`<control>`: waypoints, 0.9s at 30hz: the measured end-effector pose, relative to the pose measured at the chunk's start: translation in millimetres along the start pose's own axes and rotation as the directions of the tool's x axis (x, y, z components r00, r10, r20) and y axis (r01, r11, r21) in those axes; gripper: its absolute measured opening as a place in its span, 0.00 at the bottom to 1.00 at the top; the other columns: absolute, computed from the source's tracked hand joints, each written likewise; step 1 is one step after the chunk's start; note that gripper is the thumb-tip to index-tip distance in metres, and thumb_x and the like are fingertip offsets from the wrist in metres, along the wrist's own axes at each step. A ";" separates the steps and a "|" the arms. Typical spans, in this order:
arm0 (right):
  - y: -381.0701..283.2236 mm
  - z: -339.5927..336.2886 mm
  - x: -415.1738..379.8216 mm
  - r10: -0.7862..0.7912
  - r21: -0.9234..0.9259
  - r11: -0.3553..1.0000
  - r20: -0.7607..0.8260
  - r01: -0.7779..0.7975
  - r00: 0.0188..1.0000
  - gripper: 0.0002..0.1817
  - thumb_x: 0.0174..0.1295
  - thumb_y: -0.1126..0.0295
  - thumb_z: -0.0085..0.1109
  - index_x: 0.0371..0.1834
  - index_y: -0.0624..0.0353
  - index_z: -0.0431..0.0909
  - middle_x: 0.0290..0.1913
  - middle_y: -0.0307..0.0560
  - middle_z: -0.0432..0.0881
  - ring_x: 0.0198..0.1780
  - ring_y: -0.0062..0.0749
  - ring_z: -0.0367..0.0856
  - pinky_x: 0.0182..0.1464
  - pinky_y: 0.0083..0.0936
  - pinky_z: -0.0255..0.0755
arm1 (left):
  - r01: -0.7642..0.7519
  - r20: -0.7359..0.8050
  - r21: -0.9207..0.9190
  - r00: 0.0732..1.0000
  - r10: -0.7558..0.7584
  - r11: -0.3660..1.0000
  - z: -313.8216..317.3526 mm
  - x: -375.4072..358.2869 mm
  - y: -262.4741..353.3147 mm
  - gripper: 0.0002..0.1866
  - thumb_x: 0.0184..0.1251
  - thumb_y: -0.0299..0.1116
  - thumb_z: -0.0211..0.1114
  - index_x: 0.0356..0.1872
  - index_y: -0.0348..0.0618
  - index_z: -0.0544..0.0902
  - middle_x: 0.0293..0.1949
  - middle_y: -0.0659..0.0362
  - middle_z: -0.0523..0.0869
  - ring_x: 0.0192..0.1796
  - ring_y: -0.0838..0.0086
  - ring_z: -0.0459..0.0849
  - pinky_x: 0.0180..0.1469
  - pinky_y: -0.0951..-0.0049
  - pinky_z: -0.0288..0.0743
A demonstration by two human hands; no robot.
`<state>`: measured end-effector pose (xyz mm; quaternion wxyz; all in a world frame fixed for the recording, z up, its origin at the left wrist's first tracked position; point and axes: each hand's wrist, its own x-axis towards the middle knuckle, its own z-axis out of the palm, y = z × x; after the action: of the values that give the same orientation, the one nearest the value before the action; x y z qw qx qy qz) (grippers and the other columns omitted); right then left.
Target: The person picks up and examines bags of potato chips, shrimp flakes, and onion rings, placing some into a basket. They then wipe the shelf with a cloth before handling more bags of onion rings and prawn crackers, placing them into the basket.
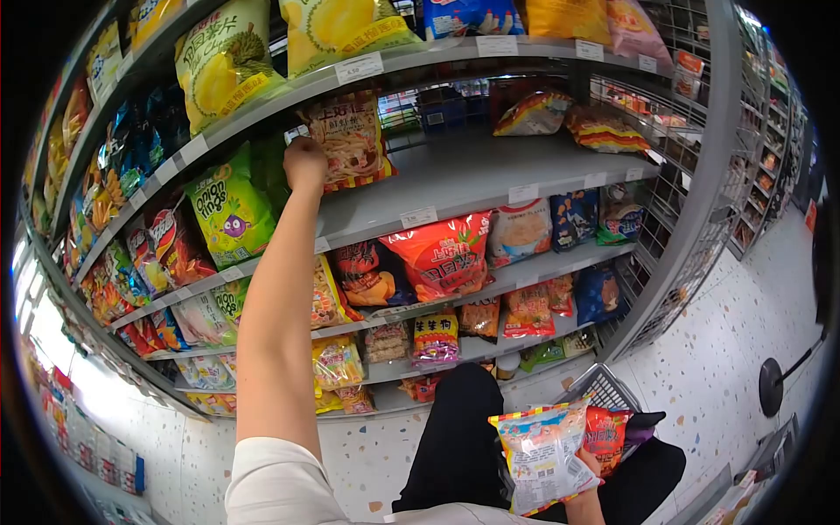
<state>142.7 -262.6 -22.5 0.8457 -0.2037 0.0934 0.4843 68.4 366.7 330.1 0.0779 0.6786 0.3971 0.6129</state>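
Note:
My left hand [306, 164] reaches out to the middle shelf, its fingers closed at the left edge of a shrimp snack bag [352, 140] that stands upright with its front facing me. A green onion rings bag [230, 210] stands left of that wrist. Low in front of my body, my right hand [588, 477] grips a snack bag [544, 451] with a pale, printed back and yellow-red striped ends. Just behind it shows a red snack bag [605, 431], partly covered by the held one.
A grey basket [604, 385] stands on the speckled floor by my knees. Two snack bags lie at the right of the middle shelf [472, 171]. A large red bag [442, 254] and several others fill lower shelves. A mesh panel and upright post [700, 201] bound the right side.

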 end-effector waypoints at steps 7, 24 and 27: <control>-5.6 10.1 28.2 0.035 -0.040 0.999 0.008 -0.034 0.999 0.27 0.68 0.57 0.45 0.66 0.61 0.67 0.64 0.55 0.74 0.63 0.50 0.73 0.65 0.47 0.67 | 0.040 -0.152 0.105 0.988 -0.023 0.994 29.1 22.2 -37.6 0.12 0.61 0.34 0.61 0.31 0.31 0.81 0.34 0.38 0.85 0.43 0.46 0.85 0.45 0.51 0.77; -8.3 21.8 78.4 0.025 0.044 0.999 0.074 -0.029 0.997 0.31 0.64 0.59 0.51 0.71 0.57 0.62 0.67 0.56 0.70 0.65 0.52 0.71 0.67 0.50 0.64 | -0.622 0.437 0.577 0.783 0.443 0.529 44.4 69.4 -91.5 0.16 0.67 0.38 0.51 0.37 0.38 0.83 0.40 0.48 0.87 0.40 0.65 0.88 0.37 0.67 0.82; -2.9 33.8 53.4 -0.001 0.079 0.997 0.041 -0.002 0.999 0.32 0.64 0.59 0.52 0.72 0.56 0.61 0.68 0.56 0.69 0.65 0.52 0.70 0.67 0.50 0.63 | -0.662 0.443 0.527 0.749 0.492 0.533 38.6 63.9 -58.1 0.15 0.69 0.37 0.50 0.40 0.38 0.81 0.39 0.48 0.87 0.40 0.65 0.88 0.33 0.68 0.82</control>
<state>171.3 -207.5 -10.3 0.8546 -0.1603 0.0951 0.4846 72.9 461.0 335.7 -0.3263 0.8219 0.3239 0.3363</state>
